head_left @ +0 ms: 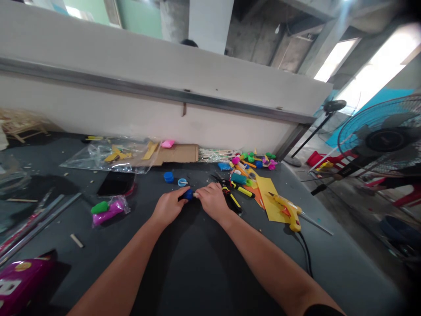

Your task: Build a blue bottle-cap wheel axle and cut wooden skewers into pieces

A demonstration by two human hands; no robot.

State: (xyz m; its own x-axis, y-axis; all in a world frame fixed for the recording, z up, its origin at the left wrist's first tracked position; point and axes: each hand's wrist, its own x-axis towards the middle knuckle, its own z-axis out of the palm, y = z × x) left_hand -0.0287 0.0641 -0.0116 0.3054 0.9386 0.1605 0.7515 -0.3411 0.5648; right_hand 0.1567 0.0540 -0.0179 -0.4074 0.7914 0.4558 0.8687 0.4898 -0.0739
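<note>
Near the middle of the dark table, my left hand (170, 206) is closed on a small blue object (188, 195). A short pale stick (196, 195) extends from its right side, and the fingers of my right hand (213, 201) are pinched on that stick. The two hands are close together, with the blue piece and stick between them. Just beyond them are a blue cap (168, 177) and a round light-blue cap (182, 181) with a small pale piece in it. Pliers with yellow and black handles (234, 201) lie right beside my right hand.
A yellow glue gun (289, 210) with a black cord rests on yellow sheet (268, 193) at the right. Colourful clay pieces (253, 160) lie behind. Left are a phone (115, 183), bagged clay (110, 210), a clear plastic bag (82, 158) and a purple object (28, 281). A fan (384, 139) stands right.
</note>
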